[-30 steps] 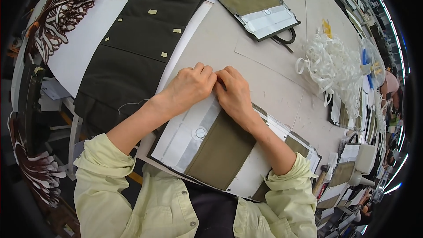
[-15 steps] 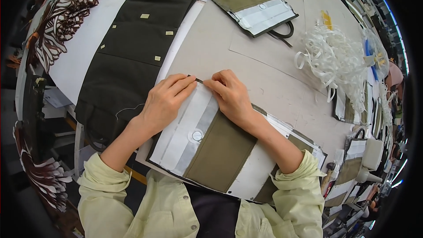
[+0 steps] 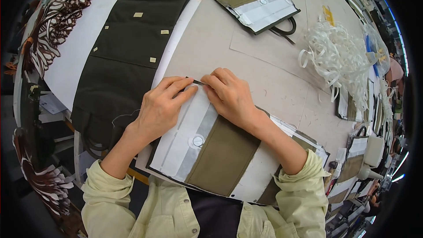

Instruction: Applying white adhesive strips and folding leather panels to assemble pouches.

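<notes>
A flat bag panel [image 3: 222,158] of white and olive fabric with dark edging lies in front of me, its near side against my body. Set into its white band is a small round disc [image 3: 198,141], a magnetic snap by its look. My left hand [image 3: 161,105] pinches the dark edge at the panel's far left corner, thumb and fingertips together. Close beside it, my right hand [image 3: 229,97] has its fingers curled and pressed on the same edge. A short stretch of dark edging shows between the two sets of fingertips; what lies beneath them is hidden.
Black fabric pieces with handles [image 3: 128,39] lie to the left. Another olive-and-white panel [image 3: 253,2] with a dark handle is at the far side. A heap of white ribbon [image 3: 337,55] sits at the right. Brown-and-white striped strips [image 3: 57,22] are bunched at far left.
My hands stay at the panel's far edge, with small finger shifts. The left thumb has drawn back a little, and more dark edging shows between the fingertips. The whole view has shifted slightly.
</notes>
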